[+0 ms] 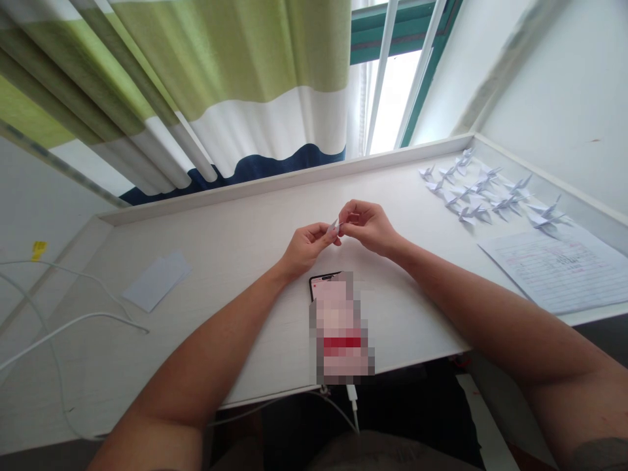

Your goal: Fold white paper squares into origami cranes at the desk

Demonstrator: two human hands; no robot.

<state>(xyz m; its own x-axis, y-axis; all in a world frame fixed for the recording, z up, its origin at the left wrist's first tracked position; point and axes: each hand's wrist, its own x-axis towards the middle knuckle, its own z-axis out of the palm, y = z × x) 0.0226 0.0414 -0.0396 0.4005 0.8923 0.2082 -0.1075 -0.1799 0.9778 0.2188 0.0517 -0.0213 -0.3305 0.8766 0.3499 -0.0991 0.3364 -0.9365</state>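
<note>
Above the middle of the white table, my left hand (308, 247) pinches a small folded white paper piece (334, 227) between thumb and fingers. From the other side, my right hand (366, 226) has its thumb and forefinger closed on the right end of the same piece. Its pointed tip sticks up between the two hands; my fingers cover most of its shape. Several white origami cranes (505, 203) stand grouped at the back right of the table.
A phone (338, 320), partly pixelated, lies before me with a charging cable (352, 396) plugged in. Written sheets (559, 268) lie at right, blank paper slips (156, 281) at left. White cables (73, 320) loop over the left side. A raised rim (289, 175) borders the table's back, below a curtain (235, 65).
</note>
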